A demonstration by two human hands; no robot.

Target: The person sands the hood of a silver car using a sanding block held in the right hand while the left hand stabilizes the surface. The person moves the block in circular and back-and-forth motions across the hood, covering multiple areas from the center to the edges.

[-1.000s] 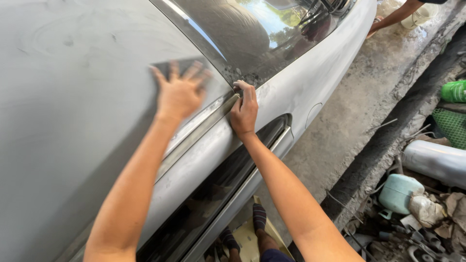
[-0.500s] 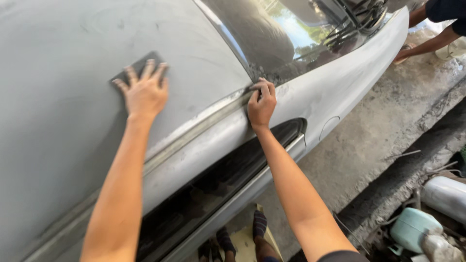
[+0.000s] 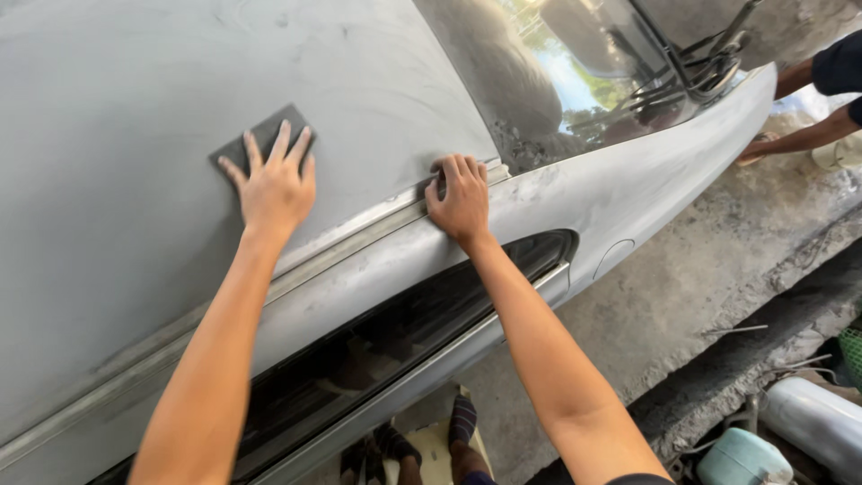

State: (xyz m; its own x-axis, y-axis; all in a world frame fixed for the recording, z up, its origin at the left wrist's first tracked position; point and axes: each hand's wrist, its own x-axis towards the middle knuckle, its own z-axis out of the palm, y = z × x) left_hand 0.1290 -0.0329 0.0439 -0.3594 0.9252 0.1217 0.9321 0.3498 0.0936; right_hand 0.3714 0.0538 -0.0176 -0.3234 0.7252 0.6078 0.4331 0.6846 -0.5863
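since 0.5 s ago your left hand (image 3: 274, 184) w/ the pad (image 3: 260, 136) sits about the same spot on the roof (image 3: 135, 81), fingers a bit more spread; your right hand (image 3: 461, 199) hasn't left the roof edge. left hand lies flat, palm down, fingers splayed over the dark grey sanding pad, pressing it to the dull grey panel, not clenched round it; pad's top corner sticks out past your fingertips. right hand is hooked over the gutter strip (image 3: 359, 235) where roof meets windscreen (image 3: 575, 81), fingers curled on the edge, holding nothing else. wipers (image 3: 709, 54) show at top right of the glass. below your arms the window opening (image 3: 404, 332) is dark. your feet (image 3: 462, 431) stand on a cardboard bit on the concrete floor (image 3: 682, 305). another person's hand (image 3: 759, 148) touches the far end of the car, top right. a pale green tank (image 3: 743, 458) and silver cylinder (image 3: 822, 422) lie bottom right.
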